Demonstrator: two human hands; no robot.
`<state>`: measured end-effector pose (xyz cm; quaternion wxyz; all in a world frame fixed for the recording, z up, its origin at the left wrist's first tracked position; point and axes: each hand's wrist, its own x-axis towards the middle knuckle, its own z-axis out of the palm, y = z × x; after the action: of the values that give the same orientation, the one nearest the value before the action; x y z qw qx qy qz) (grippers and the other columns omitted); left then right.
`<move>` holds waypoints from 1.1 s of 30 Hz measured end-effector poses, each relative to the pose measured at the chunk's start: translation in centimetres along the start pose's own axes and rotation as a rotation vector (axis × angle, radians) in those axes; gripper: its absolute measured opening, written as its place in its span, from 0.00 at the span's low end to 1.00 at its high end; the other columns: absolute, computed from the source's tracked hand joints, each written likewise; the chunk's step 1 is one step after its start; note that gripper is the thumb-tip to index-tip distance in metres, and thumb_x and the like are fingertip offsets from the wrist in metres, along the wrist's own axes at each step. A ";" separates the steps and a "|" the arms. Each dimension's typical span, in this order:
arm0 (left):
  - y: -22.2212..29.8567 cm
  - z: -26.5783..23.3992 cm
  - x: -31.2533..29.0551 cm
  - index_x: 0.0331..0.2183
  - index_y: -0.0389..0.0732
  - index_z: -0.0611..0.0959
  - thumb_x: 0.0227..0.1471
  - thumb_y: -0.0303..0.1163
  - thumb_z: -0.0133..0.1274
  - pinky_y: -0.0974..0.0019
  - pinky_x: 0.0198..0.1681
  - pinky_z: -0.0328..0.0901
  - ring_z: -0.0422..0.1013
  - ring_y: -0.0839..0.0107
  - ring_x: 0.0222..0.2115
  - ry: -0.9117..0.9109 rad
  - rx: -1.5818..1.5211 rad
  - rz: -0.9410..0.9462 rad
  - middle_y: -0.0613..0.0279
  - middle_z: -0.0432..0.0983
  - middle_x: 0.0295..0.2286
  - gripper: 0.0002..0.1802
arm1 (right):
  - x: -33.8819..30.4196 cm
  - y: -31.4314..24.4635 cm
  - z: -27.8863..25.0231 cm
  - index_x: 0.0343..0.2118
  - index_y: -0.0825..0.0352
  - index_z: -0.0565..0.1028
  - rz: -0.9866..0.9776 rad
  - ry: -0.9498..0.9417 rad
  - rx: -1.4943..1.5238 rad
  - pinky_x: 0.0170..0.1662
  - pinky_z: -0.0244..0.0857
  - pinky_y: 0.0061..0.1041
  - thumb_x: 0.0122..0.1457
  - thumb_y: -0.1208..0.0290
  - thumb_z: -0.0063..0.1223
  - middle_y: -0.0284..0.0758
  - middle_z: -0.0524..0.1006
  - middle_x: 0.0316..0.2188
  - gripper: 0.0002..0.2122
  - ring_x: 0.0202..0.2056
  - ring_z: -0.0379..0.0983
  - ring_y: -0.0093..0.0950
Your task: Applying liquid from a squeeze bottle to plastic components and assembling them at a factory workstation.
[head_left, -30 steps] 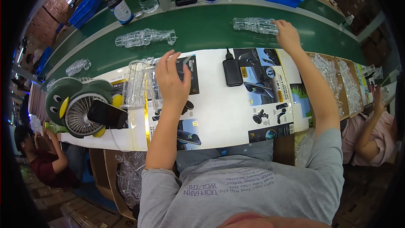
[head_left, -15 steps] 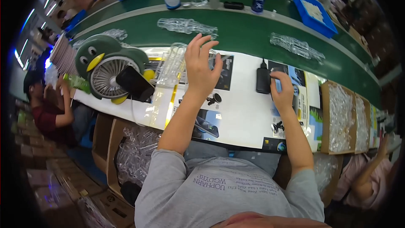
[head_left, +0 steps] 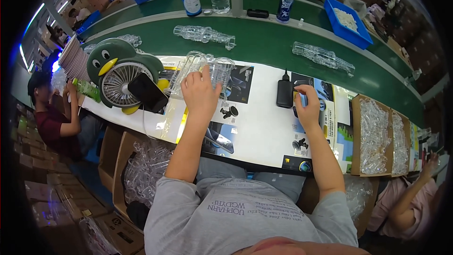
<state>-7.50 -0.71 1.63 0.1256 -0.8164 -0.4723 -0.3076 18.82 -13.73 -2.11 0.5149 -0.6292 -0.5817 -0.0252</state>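
My left hand (head_left: 200,93) reaches over a row of clear plastic tube-like parts (head_left: 190,69) on the white printed sheet (head_left: 262,134). Its fingers are stretched out and their tips rest on or just above the parts; they do not wrap round any. My right hand (head_left: 307,108) hovers beside a black bottle with a pointed nozzle (head_left: 284,92), which stands or lies on the sheet. Thumb and forefinger are apart, the other fingers curled, and I see nothing held in them.
A green duck-shaped fan (head_left: 123,82) with a dark phone (head_left: 147,93) leaning on it stands left. Clear parts (head_left: 323,56) lie on the green belt (head_left: 264,38). Cardboard boxes of clear parts (head_left: 373,137) sit right. Bottles (head_left: 190,0) and a blue tray (head_left: 348,21) stand beyond. Co-workers sit either side.
My left hand has come down leftward onto the clear parts, and more of them show to its right. My right hand stays near the black bottle. The whole view has shifted slightly.
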 end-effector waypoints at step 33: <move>5.5 6.1 1.1 0.41 0.32 0.70 0.44 0.20 0.53 0.68 0.51 0.57 0.65 0.69 0.45 -0.245 -1.568 -0.263 0.56 0.67 0.41 0.19 | 2.9 1.2 -0.6 0.45 0.50 0.71 -0.556 -0.643 -0.747 0.57 0.49 0.35 0.44 0.77 0.51 0.32 0.62 0.53 0.22 0.56 0.55 0.31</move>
<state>-0.04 0.24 -1.98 -0.5740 -0.6326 -0.2217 -0.4703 21.01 -11.83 -0.69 0.0281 -0.5678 -0.8047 -0.1713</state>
